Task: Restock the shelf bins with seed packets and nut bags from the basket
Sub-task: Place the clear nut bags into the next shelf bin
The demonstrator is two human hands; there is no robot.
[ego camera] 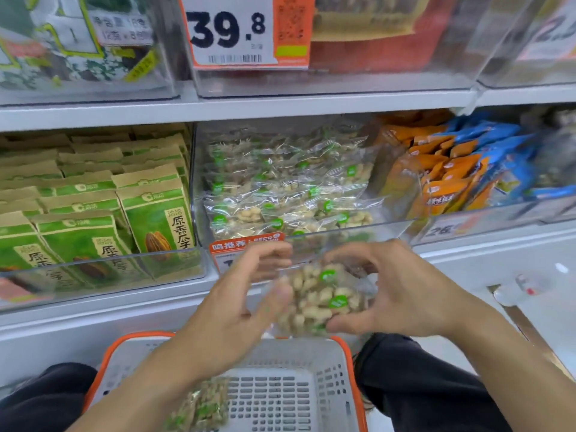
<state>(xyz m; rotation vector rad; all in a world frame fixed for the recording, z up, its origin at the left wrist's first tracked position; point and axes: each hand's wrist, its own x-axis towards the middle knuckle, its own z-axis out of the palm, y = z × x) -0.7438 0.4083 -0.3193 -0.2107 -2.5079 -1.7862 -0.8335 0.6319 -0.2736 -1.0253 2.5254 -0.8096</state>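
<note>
Above one basket (343,381), two curled hands, left (240,300), right (396,291), around two nut bags (321,299); one more inside.

Count on view: 2 hands, left (240,294) and right (402,291), with at least 2 clear nut bags (321,297) between them, judged by 2 green labels. 1 grey basket (339,369) with orange rim; at least 1 further nut bag (202,406) inside. 2 shelf tiers. Lower tier: 3 clear bins (311,238). 2 legible price tags (233,32). Green seed packets (159,219) and binned nut bags overlap; exact totals cannot be counted.
</note>
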